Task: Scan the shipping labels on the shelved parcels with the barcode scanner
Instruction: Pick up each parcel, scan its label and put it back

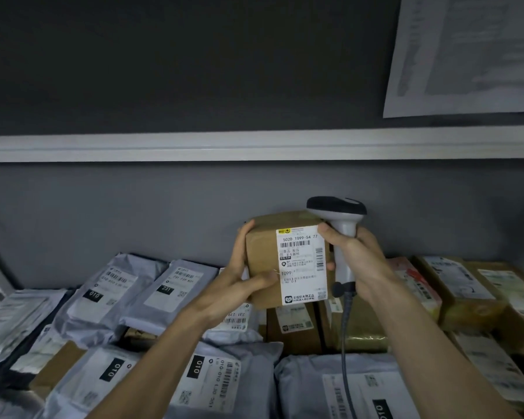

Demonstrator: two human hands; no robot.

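A small brown cardboard parcel [262, 252] is held up in front of the grey wall, its white shipping label [303, 264] facing me. My left hand [242, 278] grips its left side, thumb across the front. My right hand [356, 258] grips the handle of a grey barcode scanner [338, 220], which stands upright beside the parcel's right edge with its dark head at the top. The right index finger touches the label's upper right corner. The scanner's cable [347, 343] hangs down from the handle.
Below lie several grey poly mailers [170, 291] with labels marked 010 and 231, and brown boxes [463, 291] at the right. A white ledge [194, 145] runs along the wall above. A printed paper sheet [466, 52] hangs at the upper right.
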